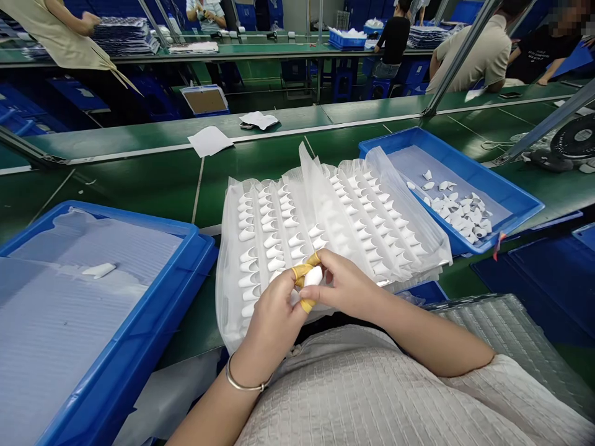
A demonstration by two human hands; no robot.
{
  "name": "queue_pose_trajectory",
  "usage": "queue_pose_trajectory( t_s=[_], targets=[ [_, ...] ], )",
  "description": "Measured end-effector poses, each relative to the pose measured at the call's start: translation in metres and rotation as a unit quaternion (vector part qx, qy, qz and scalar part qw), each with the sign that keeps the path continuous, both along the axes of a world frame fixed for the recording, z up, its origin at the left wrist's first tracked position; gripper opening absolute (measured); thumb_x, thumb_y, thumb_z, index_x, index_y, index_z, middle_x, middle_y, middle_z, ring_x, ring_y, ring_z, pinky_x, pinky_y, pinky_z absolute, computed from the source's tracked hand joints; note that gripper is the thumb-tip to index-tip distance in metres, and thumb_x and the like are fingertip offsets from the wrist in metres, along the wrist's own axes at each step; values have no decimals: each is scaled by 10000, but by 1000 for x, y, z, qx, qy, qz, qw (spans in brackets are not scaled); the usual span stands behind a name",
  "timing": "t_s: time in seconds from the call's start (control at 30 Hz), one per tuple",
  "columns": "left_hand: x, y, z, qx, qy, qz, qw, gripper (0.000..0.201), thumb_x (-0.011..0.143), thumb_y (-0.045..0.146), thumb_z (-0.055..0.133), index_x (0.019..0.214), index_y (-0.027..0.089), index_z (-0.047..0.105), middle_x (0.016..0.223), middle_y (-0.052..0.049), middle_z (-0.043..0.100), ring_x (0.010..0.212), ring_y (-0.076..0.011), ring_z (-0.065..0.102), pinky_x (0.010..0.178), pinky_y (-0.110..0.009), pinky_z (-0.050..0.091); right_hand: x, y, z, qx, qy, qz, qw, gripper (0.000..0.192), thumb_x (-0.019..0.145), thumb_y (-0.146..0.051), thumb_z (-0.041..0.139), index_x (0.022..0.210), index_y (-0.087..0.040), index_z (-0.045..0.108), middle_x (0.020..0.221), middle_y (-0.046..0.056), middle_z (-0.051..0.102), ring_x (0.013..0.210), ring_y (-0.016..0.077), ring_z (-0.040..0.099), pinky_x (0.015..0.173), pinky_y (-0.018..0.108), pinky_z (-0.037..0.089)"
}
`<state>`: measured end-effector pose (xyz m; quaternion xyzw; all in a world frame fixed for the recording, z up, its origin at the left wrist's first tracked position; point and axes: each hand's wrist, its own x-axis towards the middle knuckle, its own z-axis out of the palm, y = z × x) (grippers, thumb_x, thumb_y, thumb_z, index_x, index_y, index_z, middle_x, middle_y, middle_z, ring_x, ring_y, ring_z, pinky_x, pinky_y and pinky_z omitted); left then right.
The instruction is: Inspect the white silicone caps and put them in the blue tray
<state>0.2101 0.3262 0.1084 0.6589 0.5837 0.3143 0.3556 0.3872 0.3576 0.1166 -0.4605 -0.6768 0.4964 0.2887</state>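
My left hand (274,313) and my right hand (346,285) meet in front of me, both pinching one small white plastic part (313,276). Yellow finger cots cover the fingertips that grip it. Just beyond the hands lies a clear ribbed tray (260,248) with rows of the same white parts, and a second such tray (385,217) leans against it on the right. A silver bangle sits on my left wrist.
A blue bin (506,192) at right holds several loose white parts. A larger blue bin (153,322) at left, lined with grey sheet, holds one white part (98,270). Papers lie on the green bench beyond. A fan (574,145) stands far right. Other people work at the back benches.
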Motion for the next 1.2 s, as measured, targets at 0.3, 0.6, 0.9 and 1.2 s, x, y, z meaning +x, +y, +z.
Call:
queue_pose_trajectory(
  t_s=[0.3, 0.6, 0.9, 1.2],
  targets=[
    [1, -4, 0, -28, -39, -32, 998, 296, 860, 371, 659, 1120, 233, 627, 1053, -48, 687, 958, -236, 627, 837, -364, 470, 2, 13, -7, -100, 116, -17, 988, 465, 978, -573, 437, 771, -178, 568, 634, -10, 565, 611, 136, 537, 586, 271, 397],
    [1, -2, -1, -9, -1, -18, 1000, 225, 842, 318, 669, 1039, 223, 617, 928, -28, 665, 867, -222, 615, 766, -343, 457, 8, 9, -10, -87, 139, -21, 986, 363, 887, -532, 636, 814, -195, 523, 679, -43, 494, 619, 113, 463, 587, 256, 376],
    [2, -4, -5, -20, -78, 5, 997, 312, 803, 322, 724, 1084, 240, 617, 1035, -32, 687, 960, -227, 639, 845, -350, 476, 0, 1, 2, -28, 33, -10, 999, 371, 849, -466, 692, 740, -203, 454, 667, -50, 452, 599, 108, 413, 522, 238, 318],
    [0, -5, 0, 25, -31, 1, 999, 243, 810, 350, 714, 994, 225, 617, 875, -9, 652, 821, -204, 614, 768, -343, 477, 9, 12, -5, -98, 121, -59, 986, 347, 962, -449, 507, 731, -190, 520, 674, -7, 603, 613, 127, 561, 603, 264, 431]
  ],
)
